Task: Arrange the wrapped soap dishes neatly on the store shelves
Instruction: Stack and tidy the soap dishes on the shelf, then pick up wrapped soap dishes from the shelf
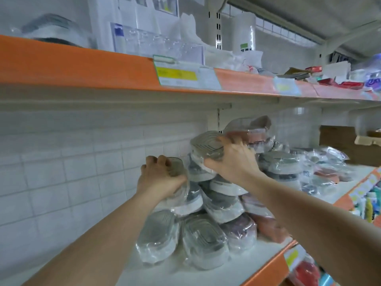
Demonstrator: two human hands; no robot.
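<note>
White shelf [156, 273], tiled wall behind. Left hand [159, 178], fingers curled over a wrapped grey soap dish [177, 166] atop the left stack; right hand [233, 159] clamps another grey dish [206, 144] above the heaped pile [216, 203]. More dishes lie below.

Grey ribbed soap dishes [206, 240] and dull red ones [266, 221] on white, orange-edged shelves [266, 271].

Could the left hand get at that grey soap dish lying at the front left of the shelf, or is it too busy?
Probably yes, once freed. The left hand now grips a wrapped dish on the pile. The grey dish lies just below that arm, at the front, with nothing on top of it.
</note>
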